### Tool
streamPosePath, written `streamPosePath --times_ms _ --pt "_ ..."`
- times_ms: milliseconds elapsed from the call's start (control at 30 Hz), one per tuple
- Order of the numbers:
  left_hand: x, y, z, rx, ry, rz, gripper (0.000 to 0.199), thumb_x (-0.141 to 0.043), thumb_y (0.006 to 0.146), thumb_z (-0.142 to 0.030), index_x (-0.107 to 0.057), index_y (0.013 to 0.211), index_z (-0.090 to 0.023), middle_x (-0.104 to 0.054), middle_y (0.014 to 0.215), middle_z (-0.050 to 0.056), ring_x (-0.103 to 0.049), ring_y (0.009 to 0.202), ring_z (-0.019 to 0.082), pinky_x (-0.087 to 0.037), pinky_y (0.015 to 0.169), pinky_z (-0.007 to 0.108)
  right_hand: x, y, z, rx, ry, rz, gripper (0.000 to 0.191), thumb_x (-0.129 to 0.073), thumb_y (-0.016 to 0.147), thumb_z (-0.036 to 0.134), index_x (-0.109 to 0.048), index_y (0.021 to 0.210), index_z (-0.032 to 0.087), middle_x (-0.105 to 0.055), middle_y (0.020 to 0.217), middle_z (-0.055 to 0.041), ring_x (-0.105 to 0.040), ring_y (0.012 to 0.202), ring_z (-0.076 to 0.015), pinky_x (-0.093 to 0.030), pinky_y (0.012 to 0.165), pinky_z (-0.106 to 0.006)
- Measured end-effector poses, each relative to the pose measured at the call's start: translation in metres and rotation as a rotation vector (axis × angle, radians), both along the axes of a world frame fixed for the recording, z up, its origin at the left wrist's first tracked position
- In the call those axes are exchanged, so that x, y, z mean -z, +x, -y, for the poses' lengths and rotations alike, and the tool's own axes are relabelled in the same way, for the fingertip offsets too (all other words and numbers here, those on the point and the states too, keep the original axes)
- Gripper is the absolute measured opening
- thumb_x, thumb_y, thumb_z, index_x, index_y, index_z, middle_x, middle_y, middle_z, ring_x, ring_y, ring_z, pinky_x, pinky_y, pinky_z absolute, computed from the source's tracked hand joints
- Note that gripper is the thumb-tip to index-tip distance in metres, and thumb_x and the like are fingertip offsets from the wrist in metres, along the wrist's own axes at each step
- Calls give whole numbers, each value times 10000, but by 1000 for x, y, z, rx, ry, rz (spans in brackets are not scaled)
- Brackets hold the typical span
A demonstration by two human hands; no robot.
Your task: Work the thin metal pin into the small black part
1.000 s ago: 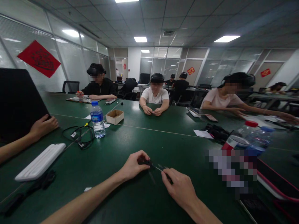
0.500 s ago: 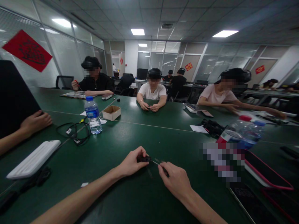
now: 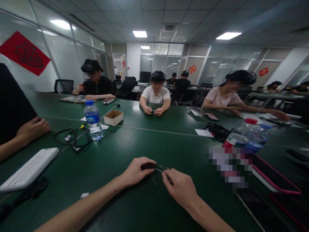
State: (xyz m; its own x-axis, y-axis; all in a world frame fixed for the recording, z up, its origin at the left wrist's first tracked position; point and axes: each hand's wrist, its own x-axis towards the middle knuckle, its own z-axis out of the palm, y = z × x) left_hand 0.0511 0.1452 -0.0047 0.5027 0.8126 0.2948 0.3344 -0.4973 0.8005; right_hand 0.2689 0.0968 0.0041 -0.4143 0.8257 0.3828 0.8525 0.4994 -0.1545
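Note:
Near the middle front of the green table [image 3: 135,141], my left hand [image 3: 138,170] grips a small black object [image 3: 148,166] between thumb and fingers. A thin metal rod [image 3: 158,169] runs from my right hand [image 3: 180,185] to the black object's right end. My right hand's fingers are pinched round the rod's other end, whose handle is mostly hidden. Something thin and clear lies by the rod; its outline is too faint to make out. A small white scrap [image 3: 84,195] rests beside my left forearm.
Left are a water bottle [image 3: 93,120], cardboard box [image 3: 113,118], black cable [image 3: 77,148], white device [image 3: 29,169] and another person's hand [image 3: 33,130]. Right are bottles [image 3: 259,138] and a red-edged phone [image 3: 275,174]. People [image 3: 155,96] sit across the table.
The view has shifted slightly, moving the surroundings left. My left index finger has straightened over the black object. Both hands keep their hold, close together.

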Motion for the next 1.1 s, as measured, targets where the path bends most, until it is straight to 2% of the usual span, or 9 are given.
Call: streamPosePath --times_ms 267,500,800,1100 --pt "0 -1 0 -15 101 -65 263 -603 848 -302 -674 1091 -231 -682 947 45 -594 851 175 -446 780 300 -3 -3 1 42 -48 25 376 -324 971 298 -656 851 168 -623 737 -31 -534 559 -88 -372 500 -189" --pt "11 -2 -2 -19 174 -139 274 -572 875 -335 -656 1114 -229 -666 999 52 -577 917 186 -436 842 326 -1 -3 3 79 -34 85 383 -326 973 302 -670 865 170 -635 736 -37 -540 554 -88 -358 484 -186" --pt "16 -1 4 -61 421 -335 308 -480 927 -373 -602 1149 -198 -640 1012 85 -550 905 210 -404 802 354 -1 -4 2 93 -57 87 411 -316 970 328 -681 867 169 -643 735 -46 -532 548 -93 -356 499 -198" --pt "10 0 8 -44 423 -345 291 -466 937 -360 -598 1126 -182 -636 1010 94 -550 891 217 -392 804 365 0 0 2 43 -64 57 400 -322 976 311 -690 914 167 -643 732 -31 -531 556 -84 -364 509 -195"
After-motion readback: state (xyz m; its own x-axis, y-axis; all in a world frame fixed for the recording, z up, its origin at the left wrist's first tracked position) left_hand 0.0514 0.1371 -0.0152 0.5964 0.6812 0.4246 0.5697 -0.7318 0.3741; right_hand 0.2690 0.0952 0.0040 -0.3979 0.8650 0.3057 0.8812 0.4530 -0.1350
